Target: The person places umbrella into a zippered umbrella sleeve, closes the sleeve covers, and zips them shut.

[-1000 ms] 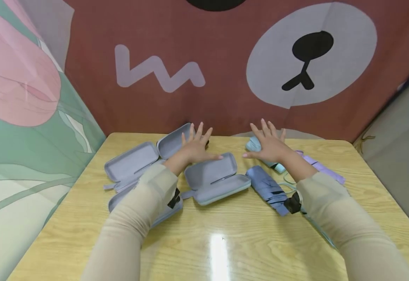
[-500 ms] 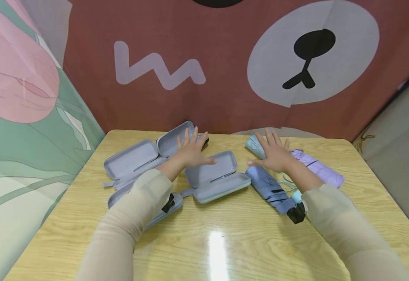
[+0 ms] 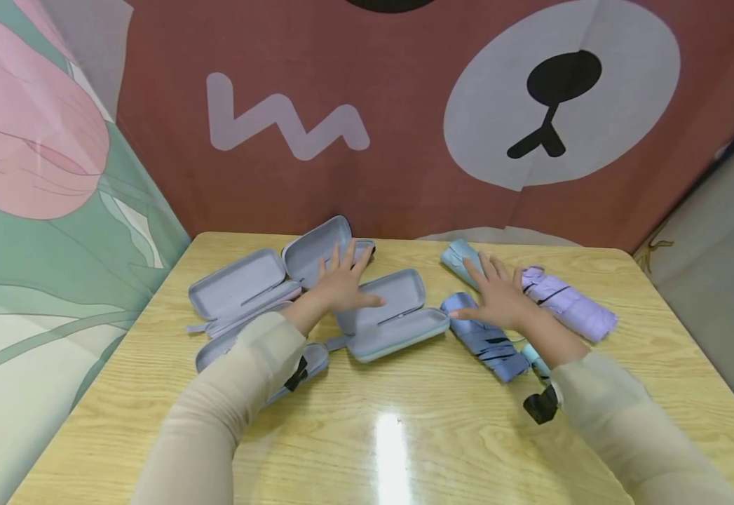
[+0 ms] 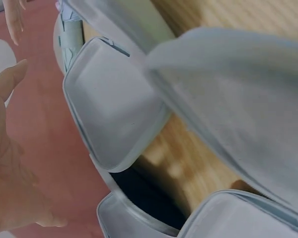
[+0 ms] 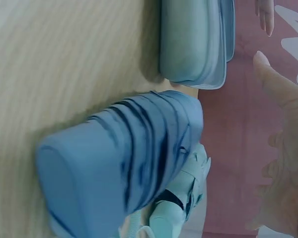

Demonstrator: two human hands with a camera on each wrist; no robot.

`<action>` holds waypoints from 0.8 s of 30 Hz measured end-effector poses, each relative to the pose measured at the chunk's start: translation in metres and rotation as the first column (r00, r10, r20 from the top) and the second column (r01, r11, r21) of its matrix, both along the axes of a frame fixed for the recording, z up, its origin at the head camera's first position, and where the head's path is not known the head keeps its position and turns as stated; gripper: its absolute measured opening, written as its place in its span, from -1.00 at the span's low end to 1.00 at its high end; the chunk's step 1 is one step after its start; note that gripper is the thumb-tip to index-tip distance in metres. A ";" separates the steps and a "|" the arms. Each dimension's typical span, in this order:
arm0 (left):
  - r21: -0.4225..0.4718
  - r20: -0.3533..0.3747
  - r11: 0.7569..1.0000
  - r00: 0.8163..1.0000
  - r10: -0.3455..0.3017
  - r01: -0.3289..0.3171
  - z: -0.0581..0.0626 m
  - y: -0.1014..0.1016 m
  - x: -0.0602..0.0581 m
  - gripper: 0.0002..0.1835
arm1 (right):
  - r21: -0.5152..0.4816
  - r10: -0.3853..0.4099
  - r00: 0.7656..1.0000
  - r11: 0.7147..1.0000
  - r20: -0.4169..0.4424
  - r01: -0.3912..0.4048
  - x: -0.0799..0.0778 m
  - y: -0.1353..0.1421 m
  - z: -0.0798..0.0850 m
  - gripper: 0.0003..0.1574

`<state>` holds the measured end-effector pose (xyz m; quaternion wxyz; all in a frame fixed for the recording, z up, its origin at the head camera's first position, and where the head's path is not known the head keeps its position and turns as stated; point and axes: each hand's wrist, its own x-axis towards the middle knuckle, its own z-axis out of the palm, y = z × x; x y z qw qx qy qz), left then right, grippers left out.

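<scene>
My left hand (image 3: 340, 286) has its fingers spread and holds nothing. In the head view it overlaps a grey-lined open case (image 3: 398, 340) and a back case with a raised lid (image 3: 317, 251). My right hand (image 3: 500, 300), also spread and holding nothing, is over the folded umbrellas. Its thumb overlaps the blue umbrella (image 3: 485, 345); its fingertips overlap the light blue umbrella (image 3: 460, 259). To its right lies a purple umbrella (image 3: 571, 307). The right wrist view shows the blue umbrella (image 5: 134, 148) close up, apart from the hand (image 5: 288, 168).
Two more open cases lie at left, one at the back (image 3: 237, 284) and one in front (image 3: 215, 351), partly behind my left sleeve. A turquoise piece (image 3: 535, 361) shows beside my right wrist. The wooden table (image 3: 354, 442) ends at a printed cloth (image 3: 278, 189).
Both hands have come lower in the head view, toward me. The left has shifted slightly left and the right slightly right, uncovering more of the umbrellas. The cases and umbrellas have stayed put.
</scene>
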<state>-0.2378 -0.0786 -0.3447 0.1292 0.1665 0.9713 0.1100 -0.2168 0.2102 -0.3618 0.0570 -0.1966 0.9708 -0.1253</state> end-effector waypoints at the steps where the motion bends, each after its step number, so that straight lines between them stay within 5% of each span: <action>1: 0.004 0.000 1.000 1.000 -0.002 0.002 -0.001 0.000 0.000 0.04 | 0.003 0.002 1.000 1.000 -0.003 -0.002 0.001 0.000 -0.002 0.27; 24: 0.023 0.071 0.998 0.996 -0.060 0.059 -0.022 -0.007 0.007 -0.01 | 0.000 0.011 1.000 1.000 0.004 -0.011 0.027 0.008 -0.036 0.12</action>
